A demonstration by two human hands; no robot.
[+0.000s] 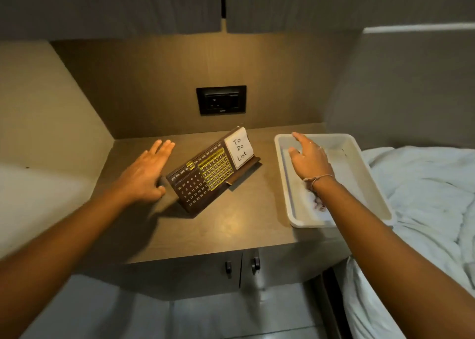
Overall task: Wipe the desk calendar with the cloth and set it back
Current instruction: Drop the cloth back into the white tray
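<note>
Two bare hands hang over a brown wooden counter (226, 230) set into a niche, and neither one grips anything. The left hand (146, 174) is spread flat, fingers straight and together, palm down, just beside the left end of the desk calendar (205, 176); whether the thumb actually touches the calendar's edge I cannot tell. The calendar stands on the counter, turned at an angle, its dark brown sloped face showing month names, white dates and a gold-framed grid, with a white note pad (239, 148) reading "To Do List" propped at its right end. The right hand (309, 158) is open too, fingers loosely extended, reaching over a white plastic tray (375, 197) that sits on the counter's right edge, near the calendar but not touching it. Inside the tray, under the wrist, lies a crumpled pale cloth (317, 202) with a dark patch; the hand is not holding it. A thin string bracelet (320, 178) circles the right wrist. Behind the calendar a black wall socket (221, 100) sits in the back panel, and white bedding (424, 184) lies beside the tray.
</note>
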